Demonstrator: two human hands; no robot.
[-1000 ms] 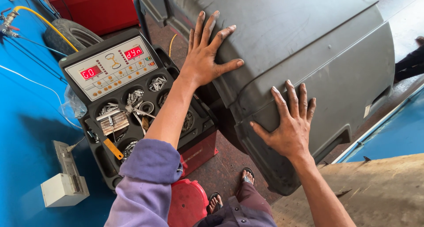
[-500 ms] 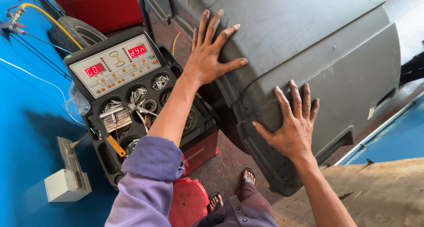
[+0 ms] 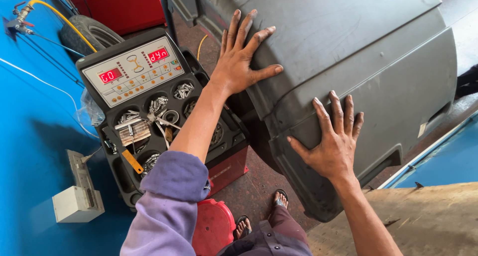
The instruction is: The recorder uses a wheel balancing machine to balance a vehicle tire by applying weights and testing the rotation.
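Head view looks down on a large dark grey moulded plastic hood (image 3: 348,52) of a wheel-balancing machine, which fills the upper right of the picture and hangs over the reddish floor. The left hand (image 3: 241,62) lies flat on the hood's upper face with fingers spread, grasping nothing; the right hand (image 3: 333,144) presses flat against the hood's lower side panel, fingers likewise splayed and unclenched. To do this push well, I judge both palms should stay broad and flat on the smooth plastic, pressure kept even between them so the hood swings without twisting, and the sandalled feet (image 3: 259,213) kept back from its lower edge. Just left of the hood sits the machine's black tray with a grey control panel (image 3: 132,71) showing red displays, and round wells of metal weights (image 3: 159,106) below it. A red plastic stool (image 3: 214,231) stands under the purple sleeve. Against the earlier frames, the hands keep the same places on the hood, the view has shifted only slightly, and one red display now shows different characters.
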